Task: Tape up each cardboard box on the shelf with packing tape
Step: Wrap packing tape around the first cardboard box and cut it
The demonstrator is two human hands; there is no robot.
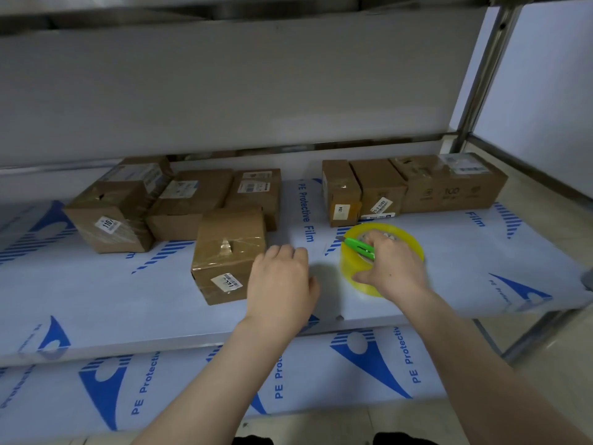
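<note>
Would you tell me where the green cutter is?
Head view, right of centre: the green cutter lies across the tape roll, under the right hand.

the right hand (393,266) covers much of the tape roll (356,271) and the rear of the green cutter (359,247). the left hand (280,284) hides the near box (224,252)'s right corner. label print is too small to read. both forearms run off the bottom edge.

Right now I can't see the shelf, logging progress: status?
Right hand gripping tape roll and green cutter. Left hand empty, beside nearest box, which is already taped. Nothing in the way.
</note>
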